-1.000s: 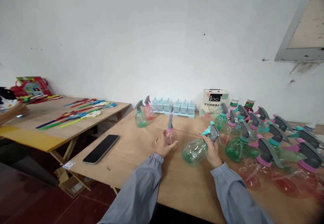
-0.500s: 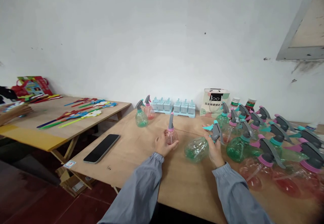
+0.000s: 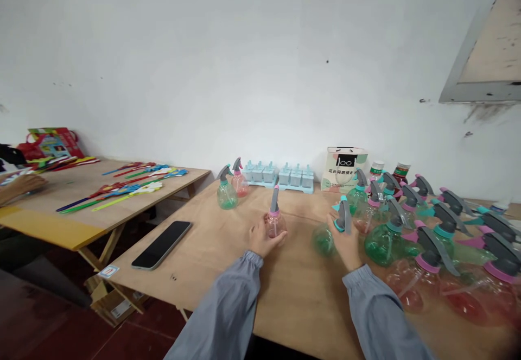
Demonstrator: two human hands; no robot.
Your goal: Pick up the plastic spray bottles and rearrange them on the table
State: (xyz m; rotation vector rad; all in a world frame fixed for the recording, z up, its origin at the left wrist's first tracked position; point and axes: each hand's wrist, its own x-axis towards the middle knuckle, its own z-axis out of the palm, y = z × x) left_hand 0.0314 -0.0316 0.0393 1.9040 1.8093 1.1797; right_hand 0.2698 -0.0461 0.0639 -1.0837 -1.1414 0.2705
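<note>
My left hand [image 3: 264, 235] is wrapped round a pink spray bottle [image 3: 276, 223] with a grey trigger head, which stands upright on the table. A green spray bottle [image 3: 324, 239] with a turquoise collar is in my right hand [image 3: 344, 240], gripped near its neck; the round body tilts toward the left. Close to the right of that hand stands another green spray bottle [image 3: 378, 243], with a pink spray bottle [image 3: 411, 284] nearer to me. At the back left, a green spray bottle [image 3: 227, 194] and a pink spray bottle [image 3: 240, 182] stand side by side.
Light-blue popsicle moulds [image 3: 279, 175] and a paper bag [image 3: 344, 170] stand by the wall. Several more spray bottles crowd the right side. A phone [image 3: 161, 245] lies on the left. Another person's hand [image 3: 24, 184] rests over the neighbouring table [image 3: 134, 208] with colourful hand-shaped sticks.
My right hand has turned the green spray bottle, so its body now points more away from me and its trigger is more upright. The left hand keeps its hold on the pink one.
</note>
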